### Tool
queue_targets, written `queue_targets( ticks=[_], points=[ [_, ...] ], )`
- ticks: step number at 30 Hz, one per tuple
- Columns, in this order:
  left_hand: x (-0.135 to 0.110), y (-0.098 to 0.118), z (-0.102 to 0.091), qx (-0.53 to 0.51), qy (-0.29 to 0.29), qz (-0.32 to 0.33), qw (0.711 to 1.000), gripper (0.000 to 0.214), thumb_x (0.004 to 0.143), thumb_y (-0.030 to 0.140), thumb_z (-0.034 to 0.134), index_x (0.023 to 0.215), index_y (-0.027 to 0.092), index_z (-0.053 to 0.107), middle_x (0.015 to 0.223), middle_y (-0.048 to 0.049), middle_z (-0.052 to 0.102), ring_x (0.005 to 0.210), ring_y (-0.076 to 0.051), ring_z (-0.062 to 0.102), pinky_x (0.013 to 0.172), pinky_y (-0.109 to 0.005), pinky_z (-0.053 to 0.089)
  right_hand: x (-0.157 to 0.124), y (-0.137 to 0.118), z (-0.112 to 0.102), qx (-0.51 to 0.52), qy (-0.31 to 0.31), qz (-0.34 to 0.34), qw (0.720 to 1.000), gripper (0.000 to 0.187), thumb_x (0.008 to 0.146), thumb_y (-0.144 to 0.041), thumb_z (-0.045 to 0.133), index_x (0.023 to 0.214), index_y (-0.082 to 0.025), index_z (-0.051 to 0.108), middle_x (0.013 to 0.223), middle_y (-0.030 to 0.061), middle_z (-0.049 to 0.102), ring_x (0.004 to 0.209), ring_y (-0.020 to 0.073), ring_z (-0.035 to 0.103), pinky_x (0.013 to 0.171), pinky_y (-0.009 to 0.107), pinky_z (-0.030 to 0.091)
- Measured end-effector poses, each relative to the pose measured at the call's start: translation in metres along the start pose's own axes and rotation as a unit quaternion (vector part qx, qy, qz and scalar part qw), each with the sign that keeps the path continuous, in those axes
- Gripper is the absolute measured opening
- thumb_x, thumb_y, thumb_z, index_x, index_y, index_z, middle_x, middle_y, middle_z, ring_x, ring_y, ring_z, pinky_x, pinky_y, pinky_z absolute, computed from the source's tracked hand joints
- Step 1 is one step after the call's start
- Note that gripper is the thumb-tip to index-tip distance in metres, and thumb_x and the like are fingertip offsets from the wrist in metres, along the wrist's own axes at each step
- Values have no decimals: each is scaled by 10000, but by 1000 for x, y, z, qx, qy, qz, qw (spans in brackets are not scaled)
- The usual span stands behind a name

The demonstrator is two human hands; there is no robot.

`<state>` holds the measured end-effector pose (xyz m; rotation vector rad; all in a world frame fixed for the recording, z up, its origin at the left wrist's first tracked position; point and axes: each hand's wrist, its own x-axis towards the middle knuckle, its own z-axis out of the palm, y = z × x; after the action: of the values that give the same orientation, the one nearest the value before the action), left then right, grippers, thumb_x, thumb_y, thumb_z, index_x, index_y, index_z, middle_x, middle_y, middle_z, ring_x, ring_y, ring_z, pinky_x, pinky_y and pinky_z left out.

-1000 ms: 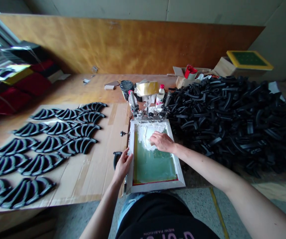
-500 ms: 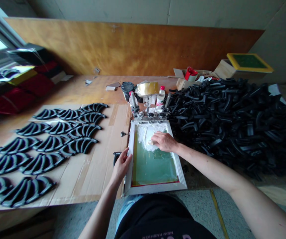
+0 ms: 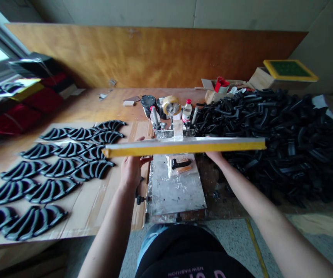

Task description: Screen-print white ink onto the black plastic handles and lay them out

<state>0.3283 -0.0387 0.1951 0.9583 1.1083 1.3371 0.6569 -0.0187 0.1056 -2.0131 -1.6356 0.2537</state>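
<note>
The screen printing frame is raised and seen edge-on, its yellow edge facing me. Beneath it lies a metal base plate with a small black curved part in a holder near its far end. My left hand is at the left of the base, partly covered by the frame; its visible fingers are apart and nothing shows in them. Most of my right hand is hidden by the frame's right half, so its grip cannot be seen.
Rows of black curved parts lie on cardboard at left. A large heap of black parts fills the right side. Behind the base stand a tape roll, a red-capped bottle and a black tub.
The printing frame has swung up from lying flat, uncovering the base plate and black part. My left hand has moved forward from the frame's side; my right hand has left the white ink area.
</note>
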Motion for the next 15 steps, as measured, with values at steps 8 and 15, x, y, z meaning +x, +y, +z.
queue_targets(
  ticks=[8, 15],
  points=[
    [-60, -89, 19, 24, -63, -249, 966, 659, 824, 670, 530, 1261, 176, 525, 1156, -160, 686, 912, -238, 692, 667, -334, 575, -96, -58, 55, -28, -79, -183, 980, 161, 882, -308, 662, 1003, -211, 705, 986, 82, 655, 1027, 238, 536, 929, 381, 417],
    [-71, -136, -58, 133, -10, -298, 945, 514, 781, 673, 527, 801, 166, 611, 621, -54, 670, 503, -157, 596, 462, -256, 459, -129, -33, 36, -24, -174, -314, 933, 296, 941, -106, 483, 1087, -248, 698, 992, 35, 702, 953, 167, 587, 846, 277, 440]
  ],
)
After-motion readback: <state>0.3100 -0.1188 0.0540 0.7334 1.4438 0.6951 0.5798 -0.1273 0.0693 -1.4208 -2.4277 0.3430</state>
